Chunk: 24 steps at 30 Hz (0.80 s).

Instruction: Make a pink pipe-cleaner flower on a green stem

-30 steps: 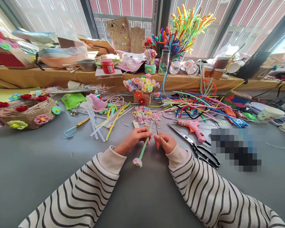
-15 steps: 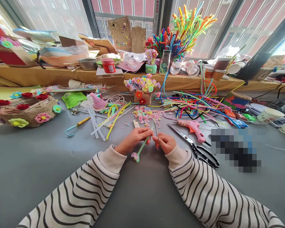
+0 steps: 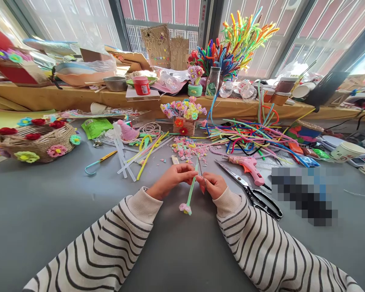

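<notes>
Between its fingertips my left hand [image 3: 175, 178] pinches the green stem of a pipe-cleaner flower [image 3: 191, 194]. Its pink bloom hangs towards me, just over the grey table, and the stem's upper end points away. My right hand [image 3: 213, 185] is closed around small scissors [image 3: 200, 165], their thin metal blades pointing forward beside the stem. Whether the blades touch the stem, I cannot tell; the fingers partly hide the handles. Beyond both hands lies a heap of pastel pipe-cleaner snippets [image 3: 189, 148].
Large black-handled scissors [image 3: 252, 192] and a pink glue gun [image 3: 247, 167] lie to the right. Glue sticks [image 3: 124, 156] and a rope basket with flowers [image 3: 48, 146] are on the left. A pile of pipe cleaners [image 3: 246, 136] and a flower box [image 3: 184, 126] stand behind.
The bloom end of the flower has swung to the right and slightly nearer, so the stem stands straighter in view. Both hands keep their hold; the whole view has shifted slightly.
</notes>
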### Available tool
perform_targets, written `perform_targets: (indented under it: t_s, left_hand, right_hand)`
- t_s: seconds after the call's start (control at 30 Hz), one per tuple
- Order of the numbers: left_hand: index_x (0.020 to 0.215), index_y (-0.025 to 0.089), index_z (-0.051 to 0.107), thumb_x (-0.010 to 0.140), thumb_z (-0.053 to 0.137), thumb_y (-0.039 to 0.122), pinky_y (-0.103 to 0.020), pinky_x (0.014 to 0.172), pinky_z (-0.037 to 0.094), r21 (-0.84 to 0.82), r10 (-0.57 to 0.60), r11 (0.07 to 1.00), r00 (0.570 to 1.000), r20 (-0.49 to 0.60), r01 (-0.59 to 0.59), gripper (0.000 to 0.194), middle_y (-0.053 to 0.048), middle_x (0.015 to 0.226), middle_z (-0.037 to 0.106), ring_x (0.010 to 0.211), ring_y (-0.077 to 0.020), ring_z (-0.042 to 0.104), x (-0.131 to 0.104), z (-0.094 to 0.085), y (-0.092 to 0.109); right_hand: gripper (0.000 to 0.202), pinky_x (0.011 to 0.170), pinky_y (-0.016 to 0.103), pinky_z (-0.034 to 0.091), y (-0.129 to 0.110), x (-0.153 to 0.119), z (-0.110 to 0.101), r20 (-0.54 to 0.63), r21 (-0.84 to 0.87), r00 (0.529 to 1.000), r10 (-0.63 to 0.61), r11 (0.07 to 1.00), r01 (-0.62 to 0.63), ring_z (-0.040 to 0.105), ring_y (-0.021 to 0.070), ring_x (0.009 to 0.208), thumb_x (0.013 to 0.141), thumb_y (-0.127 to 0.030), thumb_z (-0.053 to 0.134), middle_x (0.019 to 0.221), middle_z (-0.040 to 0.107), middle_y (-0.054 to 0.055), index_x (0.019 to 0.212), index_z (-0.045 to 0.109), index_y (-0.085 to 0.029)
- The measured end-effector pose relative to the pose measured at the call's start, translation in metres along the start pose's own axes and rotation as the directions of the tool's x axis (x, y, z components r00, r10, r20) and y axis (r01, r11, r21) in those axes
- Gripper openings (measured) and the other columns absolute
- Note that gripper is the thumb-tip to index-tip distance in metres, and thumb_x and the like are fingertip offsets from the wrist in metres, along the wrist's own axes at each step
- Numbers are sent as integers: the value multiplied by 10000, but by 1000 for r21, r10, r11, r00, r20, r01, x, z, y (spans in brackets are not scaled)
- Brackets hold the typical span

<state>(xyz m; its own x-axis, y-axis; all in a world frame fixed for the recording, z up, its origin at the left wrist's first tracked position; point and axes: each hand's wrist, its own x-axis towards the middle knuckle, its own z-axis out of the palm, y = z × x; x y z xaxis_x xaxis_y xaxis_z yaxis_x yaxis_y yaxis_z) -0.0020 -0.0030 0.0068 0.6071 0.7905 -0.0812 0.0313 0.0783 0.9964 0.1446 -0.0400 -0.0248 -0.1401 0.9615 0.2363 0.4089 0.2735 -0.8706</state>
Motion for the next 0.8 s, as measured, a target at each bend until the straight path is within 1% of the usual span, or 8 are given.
perform_targets:
  t_s: [0.2,0.43,0.57,0.7,0.8]
  left_hand:
    - [646,122,532,627,549,280,-199,553,323,-26,-37,999,999,29,37,161,25,598,481,544,-55,412,-1,0,-1]
    - [647,127,522,611,563,285,-210,586,336,-97,-120,988,993,0,119,167,27,601,473,557,-59,419,1,-3,-3]
    - [651,130,522,615,561,274,-212,610,339,-108,-117,987,993,2,116,154,25,620,470,577,-61,421,-1,-2,0]
    - [640,130,523,618,558,281,-203,568,325,-67,-127,989,992,25,128,156,30,586,451,550,-59,401,-3,-1,2]
    - [642,132,524,626,551,280,-195,551,313,-62,-119,991,992,39,121,151,32,578,444,543,-55,389,-3,-1,2]
  right_hand:
    - [514,537,236,335,0,1,-1,31,-9,999,-16,1000,16,413,88,481,733,-498,328,470,420,2,377,467,-155]
    - [478,504,219,337,3,0,2,-50,2,997,-61,998,61,406,74,439,720,-449,403,441,407,-10,343,437,-157]
    - [480,510,221,337,3,0,1,-40,16,997,-67,998,67,408,77,447,720,-453,400,439,410,-9,343,442,-160]
    - [503,537,228,344,2,0,0,13,21,998,-60,998,59,420,88,477,740,-475,341,445,424,-4,367,467,-162]
    - [498,538,227,346,2,0,0,1,4,999,-55,999,55,420,86,473,739,-463,353,440,418,-7,355,458,-165]
